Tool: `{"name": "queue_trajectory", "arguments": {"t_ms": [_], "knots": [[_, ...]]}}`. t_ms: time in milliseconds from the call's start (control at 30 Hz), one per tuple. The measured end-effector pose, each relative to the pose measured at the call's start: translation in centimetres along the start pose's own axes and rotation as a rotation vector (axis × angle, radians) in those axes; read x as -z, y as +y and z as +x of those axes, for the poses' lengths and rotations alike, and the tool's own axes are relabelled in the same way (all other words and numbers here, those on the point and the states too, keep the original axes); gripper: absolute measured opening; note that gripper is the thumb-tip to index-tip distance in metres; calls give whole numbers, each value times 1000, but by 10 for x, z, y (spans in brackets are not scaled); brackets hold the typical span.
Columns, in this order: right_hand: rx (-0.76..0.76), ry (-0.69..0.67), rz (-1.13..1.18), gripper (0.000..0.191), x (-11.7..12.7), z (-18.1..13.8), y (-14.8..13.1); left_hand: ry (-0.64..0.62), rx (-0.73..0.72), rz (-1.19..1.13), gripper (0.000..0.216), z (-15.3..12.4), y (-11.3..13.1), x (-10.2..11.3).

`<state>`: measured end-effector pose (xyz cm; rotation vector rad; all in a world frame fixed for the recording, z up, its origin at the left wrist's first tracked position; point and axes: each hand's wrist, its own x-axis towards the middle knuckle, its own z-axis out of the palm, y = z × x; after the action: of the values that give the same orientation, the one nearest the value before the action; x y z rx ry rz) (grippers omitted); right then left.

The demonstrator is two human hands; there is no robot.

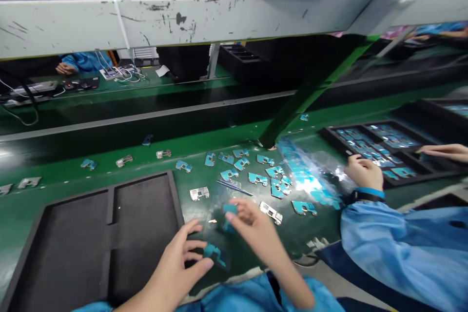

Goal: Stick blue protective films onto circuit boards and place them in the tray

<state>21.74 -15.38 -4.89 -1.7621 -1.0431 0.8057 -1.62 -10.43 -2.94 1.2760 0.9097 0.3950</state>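
My left hand is over the green bench at the right edge of the black tray, fingers curved and apart. Close to its fingertips is a small blue cut-out plate; I see no grip on it. My right hand pinches a small blue-filmed plate between thumb and fingers, somewhat blurred by motion. A silver plate and another silver plate lie around my hands. Beyond them rest dark tweezers and several blue-filmed plates.
A black divided tray stands at left. On the right, a co-worker's hands are over a black tray of blue plates. Clear plastic with blue pieces lies between us. A green-edged post rises behind, under a grey beam.
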Motion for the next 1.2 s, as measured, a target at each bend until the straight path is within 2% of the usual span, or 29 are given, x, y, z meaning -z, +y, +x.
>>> {"name": "queue_trajectory", "arguments": {"t_ms": [100,167,200,233,333,400,433,467,533,600,733,833,967,1033,1133,1200], "knots": [[-38,-240,177,23,-39,-34,-27,0,55,-202,64,13,-5,-8],[17,-324,161,25,-39,-33,-32,7,86,-238,57,17,-4,4],[55,-312,121,27,-31,-25,-29,26,94,-231,55,18,-3,14],[93,-263,52,28,-20,-13,-22,60,98,-210,53,20,-1,27],[150,36,-256,36,24,38,10,233,67,-73,47,28,1,64],[146,142,-395,39,55,69,32,329,-36,144,38,33,0,77],[148,164,-455,39,68,81,42,328,-120,291,32,34,0,78],[150,164,-500,40,79,90,51,284,-221,451,27,33,1,75],[161,130,-581,44,96,101,65,107,-419,755,23,31,6,63],[167,74,-632,47,106,105,76,-74,-538,987,32,32,14,45],[184,9,-681,39,111,107,91,-220,-520,1302,63,55,18,15],[196,15,-702,37,112,108,93,-262,-454,1393,61,74,8,7],[205,53,-711,36,112,102,81,-253,-398,1417,55,85,-1,3],[191,98,-657,36,107,94,69,-275,-430,1454,58,84,1,-1],[32,155,-361,43,89,77,40,-391,-637,1538,66,78,16,-2],[-102,66,-158,49,75,66,16,-399,-763,1559,66,72,31,10]]}}
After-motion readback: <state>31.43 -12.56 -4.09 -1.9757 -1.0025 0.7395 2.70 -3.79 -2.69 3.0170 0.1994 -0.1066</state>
